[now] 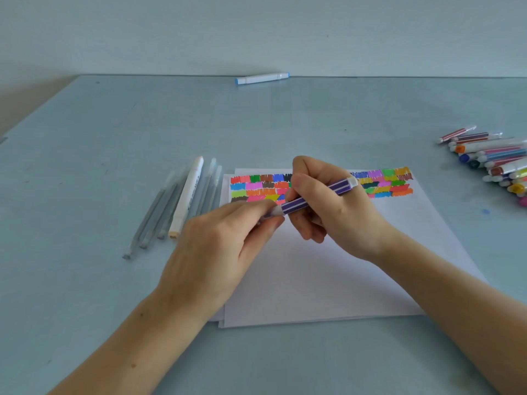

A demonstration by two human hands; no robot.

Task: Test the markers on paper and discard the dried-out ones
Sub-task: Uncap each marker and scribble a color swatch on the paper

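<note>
Both hands are holding one thin purple-and-white striped marker [310, 197] just above the white sheet of paper [328, 269] on the pale blue worktop [85, 166]. The left hand [219, 246] is pinching the marker's near end — the right hand [328, 203] is curling its grip round the barrel. Rows of colourful scribble patches [256, 186] are filling the top of the paper.
</note>
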